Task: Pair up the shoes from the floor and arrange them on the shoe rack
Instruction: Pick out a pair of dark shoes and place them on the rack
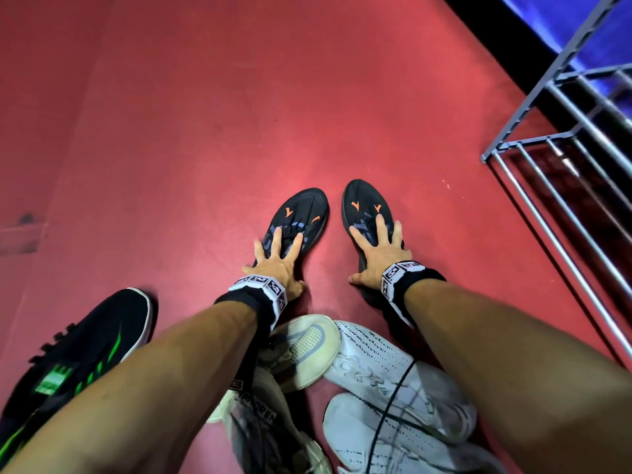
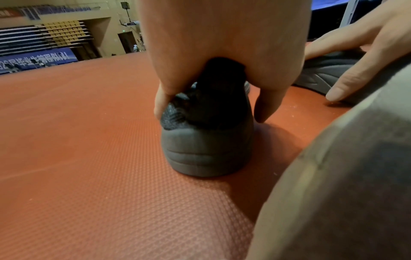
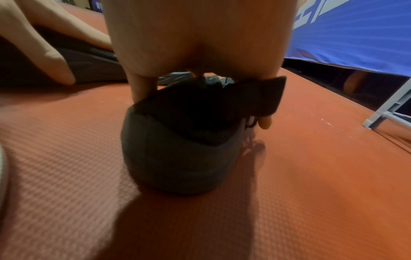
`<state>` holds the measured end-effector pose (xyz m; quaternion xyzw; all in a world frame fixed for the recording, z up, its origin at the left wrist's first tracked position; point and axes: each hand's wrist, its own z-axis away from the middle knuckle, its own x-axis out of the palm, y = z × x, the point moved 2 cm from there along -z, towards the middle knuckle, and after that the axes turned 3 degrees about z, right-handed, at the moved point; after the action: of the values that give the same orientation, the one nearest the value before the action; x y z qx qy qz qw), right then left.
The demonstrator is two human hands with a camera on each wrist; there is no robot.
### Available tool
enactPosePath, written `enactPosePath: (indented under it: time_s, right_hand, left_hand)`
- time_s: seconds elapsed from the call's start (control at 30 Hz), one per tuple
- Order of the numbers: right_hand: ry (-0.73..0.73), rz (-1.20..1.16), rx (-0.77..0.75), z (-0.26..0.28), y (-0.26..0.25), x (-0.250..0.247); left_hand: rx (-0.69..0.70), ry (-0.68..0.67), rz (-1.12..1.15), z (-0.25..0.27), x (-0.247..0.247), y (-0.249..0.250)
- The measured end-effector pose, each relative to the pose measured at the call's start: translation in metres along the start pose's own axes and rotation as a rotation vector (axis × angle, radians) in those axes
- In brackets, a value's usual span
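Observation:
Two black shoes with orange marks stand side by side on the red floor, toes pointing away from me. My left hand (image 1: 273, 265) grips the left black shoe (image 1: 301, 206) from above, with thumb and fingers down both sides near the heel (image 2: 209, 140). In the same way my right hand (image 1: 374, 258) grips the right black shoe (image 1: 359, 203), whose heel (image 3: 177, 158) rests on the floor. A hand-wide gap separates the two shoes. The grey metal shoe rack (image 1: 533, 145) stands to the right of them, and its visible bars are bare.
A black shoe with green stripes (image 1: 85, 354) lies at the lower left. Several white and cream shoes (image 1: 393, 378) are piled under my forearms, with a black cable across them. A blue banner (image 3: 355, 35) runs behind the rack. Open red floor (image 1: 205, 114) stretches ahead and left.

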<state>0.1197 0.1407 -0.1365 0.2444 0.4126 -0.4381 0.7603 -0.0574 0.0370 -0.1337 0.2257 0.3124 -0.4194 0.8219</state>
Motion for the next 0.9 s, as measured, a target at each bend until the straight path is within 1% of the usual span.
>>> enactPosePath:
  time_s: [0.17, 0.3, 0.43, 0.6, 0.7, 0.8, 0.9]
  right_hand:
    - [-0.016, -0.053, 0.066, 0.004, 0.000, 0.001]
    - [0.046, -0.049, 0.060, 0.013, 0.001, 0.005]
    - [0.071, -0.069, 0.064, 0.017, 0.000, 0.008]
    - [0.112, -0.110, 0.085, 0.008, -0.001, 0.005]
    - [0.076, -0.132, 0.069, 0.001, 0.001, 0.005]
    - [0.010, -0.139, 0.031, -0.001, 0.001, 0.002]
    - [-0.011, -0.130, 0.027, -0.001, 0.001, 0.003]
  left_hand:
    - [-0.005, -0.015, -0.006, 0.002, 0.000, 0.001]
    - [0.032, -0.004, -0.039, 0.001, 0.001, -0.001]
    - [0.074, 0.016, -0.049, 0.007, -0.004, -0.004]
    - [0.123, 0.123, -0.074, 0.007, -0.001, 0.001]
    - [0.135, 0.168, -0.051, 0.002, -0.003, 0.017]
    - [0.095, 0.116, -0.036, -0.005, -0.001, 0.027]
    - [0.037, 0.100, -0.039, -0.008, 0.003, 0.029]
